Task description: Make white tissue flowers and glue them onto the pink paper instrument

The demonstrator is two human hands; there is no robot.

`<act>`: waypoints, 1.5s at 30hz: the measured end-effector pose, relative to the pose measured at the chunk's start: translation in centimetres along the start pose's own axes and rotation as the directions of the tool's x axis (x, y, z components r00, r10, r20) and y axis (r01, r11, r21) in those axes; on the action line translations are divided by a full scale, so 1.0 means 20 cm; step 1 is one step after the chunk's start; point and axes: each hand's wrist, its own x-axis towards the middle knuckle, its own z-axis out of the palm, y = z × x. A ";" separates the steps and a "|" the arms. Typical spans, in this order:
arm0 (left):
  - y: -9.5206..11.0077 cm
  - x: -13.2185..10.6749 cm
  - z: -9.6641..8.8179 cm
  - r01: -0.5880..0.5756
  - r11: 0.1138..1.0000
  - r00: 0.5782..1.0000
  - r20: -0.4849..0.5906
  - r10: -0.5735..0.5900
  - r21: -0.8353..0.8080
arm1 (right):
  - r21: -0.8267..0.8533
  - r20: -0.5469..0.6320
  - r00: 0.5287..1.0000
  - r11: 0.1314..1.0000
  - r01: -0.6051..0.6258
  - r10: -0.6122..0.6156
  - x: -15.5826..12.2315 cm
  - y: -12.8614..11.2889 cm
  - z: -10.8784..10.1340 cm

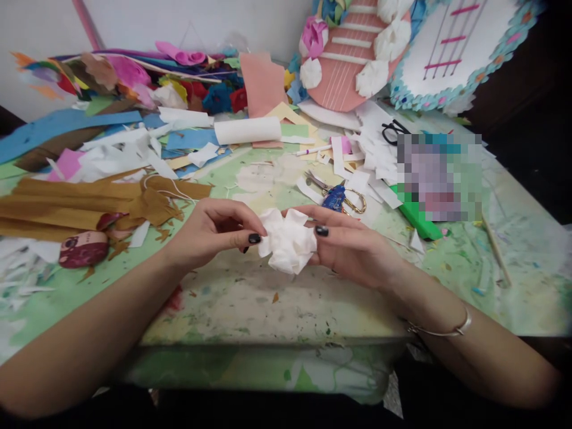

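Observation:
A crumpled white paper flower [286, 241] is held between both my hands just above the green table [250, 304]. My left hand [210, 229] pinches its left edge with thumb and fingers closed. On the flower's right side, my right hand [353, 244] cups it, thumb on top and fingers curled behind. Both thumbs have dark nails. A silver bracelet [447, 329] sits on my right wrist.
Gold-handled scissors [339, 195] lie just beyond my right hand, black-handled scissors [393, 131] farther back. Brown paper strips [89, 202] spread at the left, a white paper roll [254, 130] behind centre, coloured paper scraps all round, a green marker [417, 217] to the right, and a pink guitar decoration [353, 53] at the back.

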 end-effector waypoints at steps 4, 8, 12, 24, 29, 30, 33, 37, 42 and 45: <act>0.01 0.01 0.02 -0.011 1.000 1.000 -0.010 0.011 0.023 | -0.099 -0.012 1.000 0.995 0.018 -0.019 0.01 0.03 0.00; 0.01 0.02 0.04 -0.041 0.997 0.999 -0.008 0.041 0.063 | -0.149 0.034 0.995 0.984 0.094 -0.090 0.02 0.07 -0.02; 0.01 0.02 0.07 -0.071 0.987 0.997 -0.018 0.074 0.143 | -0.189 0.057 0.992 0.974 0.126 -0.117 0.03 0.08 -0.03; 0.01 0.03 0.13 -0.198 0.943 0.967 -0.101 0.232 0.267 | -0.436 0.053 0.978 0.876 0.203 -0.200 0.03 0.07 -0.02; 0.01 0.04 0.13 -0.202 0.942 0.968 -0.091 0.234 0.268 | -0.450 0.069 0.976 0.867 0.214 -0.205 0.02 0.07 -0.02; 0.00 0.04 0.13 -0.204 0.941 0.967 -0.091 0.236 0.270 | -0.451 0.070 0.976 0.866 0.216 -0.206 0.02 0.07 -0.02; 0.00 0.04 0.14 -0.193 0.938 0.966 -0.109 0.233 0.289 | -0.454 0.071 0.974 0.862 0.223 -0.215 0.02 0.07 -0.02; 0.00 0.04 0.14 -0.168 0.940 0.967 -0.133 0.215 0.296 | -0.453 0.058 0.974 0.864 0.220 -0.218 0.02 0.06 0.00; 0.00 0.03 0.16 -0.157 0.947 0.970 -0.136 0.201 0.280 | -0.439 0.047 0.974 0.871 0.221 -0.224 0.02 0.06 0.00; 0.00 0.03 0.17 -0.155 0.943 0.968 -0.144 0.204 0.294 | -0.479 0.025 0.970 0.849 0.223 -0.241 0.02 0.07 0.01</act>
